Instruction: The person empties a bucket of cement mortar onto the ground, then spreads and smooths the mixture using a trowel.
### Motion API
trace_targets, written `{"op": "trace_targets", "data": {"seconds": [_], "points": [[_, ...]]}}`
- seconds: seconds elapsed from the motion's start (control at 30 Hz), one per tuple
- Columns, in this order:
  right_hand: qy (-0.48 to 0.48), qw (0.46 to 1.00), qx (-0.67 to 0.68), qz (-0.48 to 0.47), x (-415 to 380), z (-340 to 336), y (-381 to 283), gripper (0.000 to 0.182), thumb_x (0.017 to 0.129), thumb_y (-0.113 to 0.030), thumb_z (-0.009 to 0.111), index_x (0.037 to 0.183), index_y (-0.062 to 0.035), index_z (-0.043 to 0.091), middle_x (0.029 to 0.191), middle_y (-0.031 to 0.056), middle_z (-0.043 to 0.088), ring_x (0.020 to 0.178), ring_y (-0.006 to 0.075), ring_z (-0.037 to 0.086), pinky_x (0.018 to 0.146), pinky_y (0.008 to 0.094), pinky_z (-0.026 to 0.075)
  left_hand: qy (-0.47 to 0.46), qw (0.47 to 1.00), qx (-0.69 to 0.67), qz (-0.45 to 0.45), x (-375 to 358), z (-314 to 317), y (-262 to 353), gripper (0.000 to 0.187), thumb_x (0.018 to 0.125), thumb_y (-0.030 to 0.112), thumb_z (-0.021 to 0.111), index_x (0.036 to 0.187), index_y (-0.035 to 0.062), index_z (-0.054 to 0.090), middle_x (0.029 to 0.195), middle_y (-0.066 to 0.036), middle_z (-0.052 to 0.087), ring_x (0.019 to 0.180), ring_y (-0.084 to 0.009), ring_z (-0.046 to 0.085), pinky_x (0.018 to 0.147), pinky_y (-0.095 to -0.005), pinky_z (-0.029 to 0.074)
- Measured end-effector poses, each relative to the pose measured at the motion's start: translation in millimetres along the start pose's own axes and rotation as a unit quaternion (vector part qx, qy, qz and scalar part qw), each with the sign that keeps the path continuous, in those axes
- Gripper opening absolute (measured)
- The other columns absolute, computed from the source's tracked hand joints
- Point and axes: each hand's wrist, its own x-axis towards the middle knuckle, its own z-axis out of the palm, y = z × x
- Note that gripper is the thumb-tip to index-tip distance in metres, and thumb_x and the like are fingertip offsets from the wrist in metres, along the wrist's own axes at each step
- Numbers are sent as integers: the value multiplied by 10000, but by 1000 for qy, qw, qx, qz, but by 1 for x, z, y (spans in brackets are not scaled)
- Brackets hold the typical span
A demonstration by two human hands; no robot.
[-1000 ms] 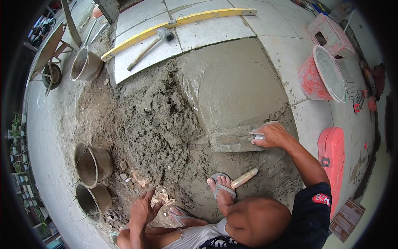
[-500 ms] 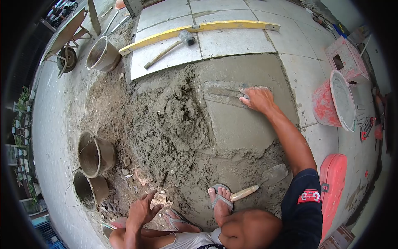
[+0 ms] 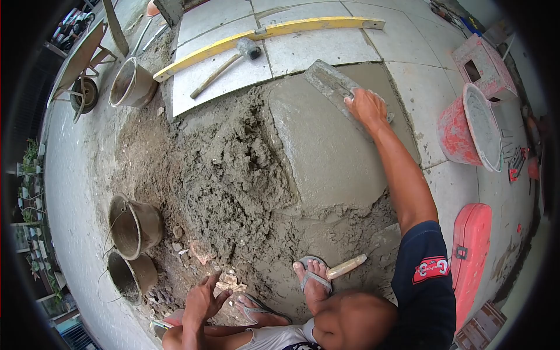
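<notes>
My right hand (image 3: 367,109) is closed on the handle of a flat steel trowel (image 3: 326,81), whose blade lies slanted on the smooth wet mortar (image 3: 321,151) near its upper right. Rough, lumpy mortar (image 3: 233,175) is heaped to the left of the smooth patch. My left hand (image 3: 204,299) hangs over my left knee with its fingers apart and nothing in it. By my sandalled foot a second trowel's wooden handle (image 3: 346,266) rests on the mortar, its blade partly hidden by my right arm.
A yellow level (image 3: 291,27) and a rubber mallet (image 3: 249,49) lie on the tiles (image 3: 224,80). Buckets (image 3: 137,227) stand at the left, near a wheelbarrow (image 3: 81,58). At the right are a red bucket (image 3: 455,131), a stained box (image 3: 487,67) and a red case (image 3: 471,251).
My right hand has moved the flat trowel up and right over the smooth mortar, and its blade has turned from nearly level to a diagonal. The view has shifted slightly.
</notes>
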Motion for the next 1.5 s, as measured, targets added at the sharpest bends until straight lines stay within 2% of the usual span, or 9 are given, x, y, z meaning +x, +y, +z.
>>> {"op": "trace_targets", "data": {"seconds": [0.2, 0.37, 0.57, 0.7, 0.83, 1.1, 1.17, 1.3, 1.5], "points": [[90, 986, 48, 134, -42, -13, 94, 401, 951, -355, 672, 1194, -38, 714, 1140, 224, 732, 1118, 413, 683, 961, 502, 523, 12, 1000, 0, 11, -4, 1, -9, 672, 900, 461, 752, 1412, 64, 571, 1180, -195, 728, 1087, -405, 699, 918, -460, 561], [67, 968, 53, 235, -77, -37, 125, 486, 940, -368, 681, 1289, -30, 676, 1187, 251, 711, 1158, 417, 662, 992, 499, 504, -11, 1000, -2, 12, -8, 8, -20, 687, 897, 446, 764, 1423, 54, 561, 1171, -203, 728, 1072, -383, 710, 911, -459, 566], [38, 984, 151, 86, -95, -20, 65, 526, 979, -352, 641, 1340, 29, 610, 1210, 263, 698, 1147, 422, 666, 982, 502, 513, -72, 997, 15, -22, 0, 7, -19, 723, 896, 510, 731, 1429, 57, 553, 1215, -199, 715, 1097, -383, 704, 907, -473, 570], [-31, 981, 180, -58, -120, 12, -1, 420, 1007, -308, 603, 1223, 50, 649, 1116, 277, 714, 1045, 439, 699, 915, 532, 537, -68, 996, -58, -22, 3, 3, -10, 675, 919, 353, 750, 1507, 129, 505, 1316, -227, 662, 1174, -400, 655, 958, -487, 534], [-114, 983, 128, -57, -108, 12, -15, 362, 1015, -293, 589, 1134, 39, 673, 1078, 257, 725, 1004, 421, 715, 871, 526, 549, -5, 999, -36, 39, 14, 26, -37, 656, 928, 377, 738, 1509, 173, 511, 1243, -180, 709, 1086, -366, 701, 875, -473, 564], [21, 993, 59, 100, -43, -11, 63, 298, 1010, -278, 586, 1045, -19, 730, 1104, 219, 733, 1051, 398, 708, 882, 507, 545, -25, 998, -9, 64, 26, 13, -15, 643, 932, 372, 738, 1492, 149, 515, 1216, -214, 705, 1053, -379, 705, 874, -481, 563], [36, 990, 66, 120, -47, -13, 77, 302, 1006, -285, 593, 1047, -18, 728, 1110, 224, 730, 1067, 402, 701, 898, 511, 539, -57, 998, 8, 25, 29, 1, -1, 707, 875, 425, 782, 1426, 44, 554, 1221, -219, 710, 1050, -358, 731, 858, -449, 590], [49, 978, 86, 182, -79, -14, 103, 317, 992, -307, 614, 1063, -16, 717, 1134, 232, 723, 1097, 425, 683, 928, 525, 526, -32, 998, 4, 51, 27, -4, 1, 710, 866, 383, 798, 1433, 39, 545, 1204, -219, 716, 1029, -353, 737, 854, -452, 590], [50, 967, 61, 241, -183, -5, 165, 467, 986, -345, 620, 1308, -8, 649, 1143, 277, 709, 1106, 446, 670, 945, 517, 518, 8, 995, -10, 97, 15, 3, -14, 666, 902, 362, 766, 1462, 91, 530, 1234, -217, 698, 1049, -373, 715, 874, -470, 574]]}}
